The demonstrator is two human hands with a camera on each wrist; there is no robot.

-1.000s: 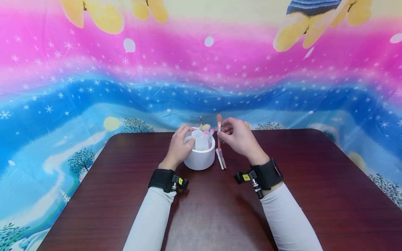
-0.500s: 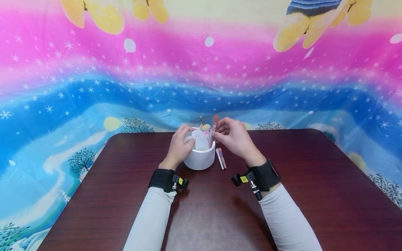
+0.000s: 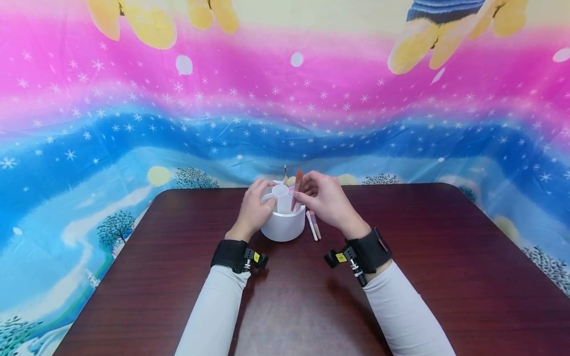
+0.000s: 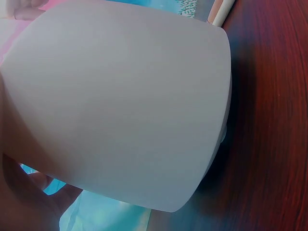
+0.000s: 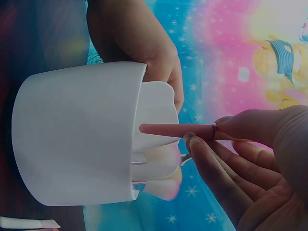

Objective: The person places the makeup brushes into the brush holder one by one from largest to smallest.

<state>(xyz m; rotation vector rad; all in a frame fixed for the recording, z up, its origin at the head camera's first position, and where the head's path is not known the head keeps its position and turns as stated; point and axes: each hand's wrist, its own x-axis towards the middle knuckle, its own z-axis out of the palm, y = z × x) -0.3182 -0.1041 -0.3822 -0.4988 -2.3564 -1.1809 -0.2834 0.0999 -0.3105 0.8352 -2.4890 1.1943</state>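
A round white brush holder (image 3: 283,228) with a divided insert stands on the table, and its wall (image 4: 120,101) fills most of the left wrist view. My left hand (image 3: 256,207) grips its rim on the left side. Between thumb and fingers, my right hand (image 3: 327,200) pinches a makeup brush (image 3: 298,184) with orange-brown bristles pointing up. The pink handle (image 5: 175,130) points down, its end right at the holder's front rim. Pink-and-white brush heads (image 5: 163,189) stick out of the holder's right side, beside a tan-tipped one (image 3: 291,181).
Two short brushes (image 3: 313,226), one with a white handle, lie on the dark red-brown table (image 3: 285,306) just right of the holder. A patterned cloth (image 3: 285,109) hangs close behind the table's back edge.
My right hand has moved left with the makeup brush, from beside the holder to over its right front part, and the brush now leans. The left hand has stayed put.
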